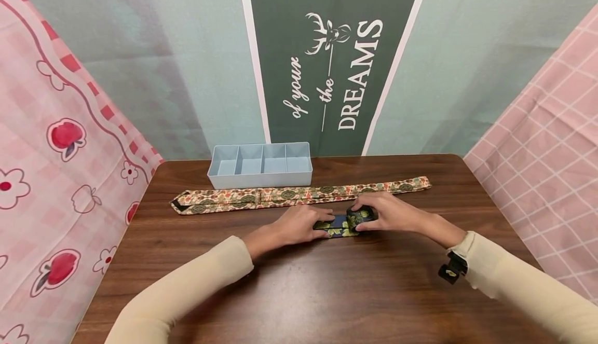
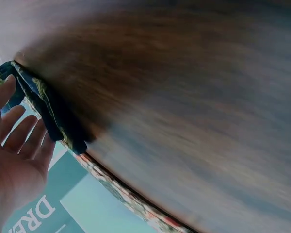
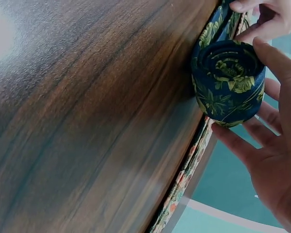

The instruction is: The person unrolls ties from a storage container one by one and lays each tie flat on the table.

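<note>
A navy necktie [image 1: 337,225] with yellow-green flowers lies on the table, its right part wound into a round roll [image 3: 229,85]. My right hand [image 1: 390,213] grips this roll, thumb on the near side and fingers round the far side. At the left, the thumb and fingers of my left hand [image 1: 299,224] hold the flat, unrolled length at its two edges. The left wrist view has the dark tie [image 2: 43,102] beside the fingers of that hand. Behind both hands stretches a cream patterned necktie [image 1: 289,194], folded lengthwise and laid flat.
Beyond the cream tie, a pale blue box [image 1: 259,179] with several compartments stands near the back edge of the brown wooden table [image 1: 299,292]. Patterned curtains hang at the left [image 1: 60,178], back and right. A small black device [image 1: 453,269] is strapped at the right wrist.
</note>
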Tool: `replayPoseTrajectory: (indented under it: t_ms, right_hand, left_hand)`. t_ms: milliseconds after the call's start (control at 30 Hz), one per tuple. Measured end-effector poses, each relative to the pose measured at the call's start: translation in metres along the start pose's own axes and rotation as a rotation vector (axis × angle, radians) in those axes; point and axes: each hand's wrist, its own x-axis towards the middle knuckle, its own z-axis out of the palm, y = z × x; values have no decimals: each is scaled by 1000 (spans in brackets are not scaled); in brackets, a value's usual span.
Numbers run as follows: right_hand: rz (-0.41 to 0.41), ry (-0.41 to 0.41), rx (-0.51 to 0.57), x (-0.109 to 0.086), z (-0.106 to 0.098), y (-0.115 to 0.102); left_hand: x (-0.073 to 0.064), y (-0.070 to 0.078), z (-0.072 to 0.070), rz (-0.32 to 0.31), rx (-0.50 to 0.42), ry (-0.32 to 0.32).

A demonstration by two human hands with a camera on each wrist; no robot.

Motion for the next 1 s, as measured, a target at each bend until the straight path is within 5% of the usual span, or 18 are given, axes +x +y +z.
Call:
replayPoseTrajectory:
  t_ms: [267, 767, 1000]
  right_hand:
    - [8, -30, 22, 1, -1, -1]
    - [-152, -103, -4, -4, -8, 10]
    - [-117, -78, -14, -7, -8, 8]
  left_hand:
    - [7, 2, 7, 16, -28, -69]
    - [-6, -8, 1, 7, -1, -74]
    - [-14, -12, -4, 2, 1, -83]
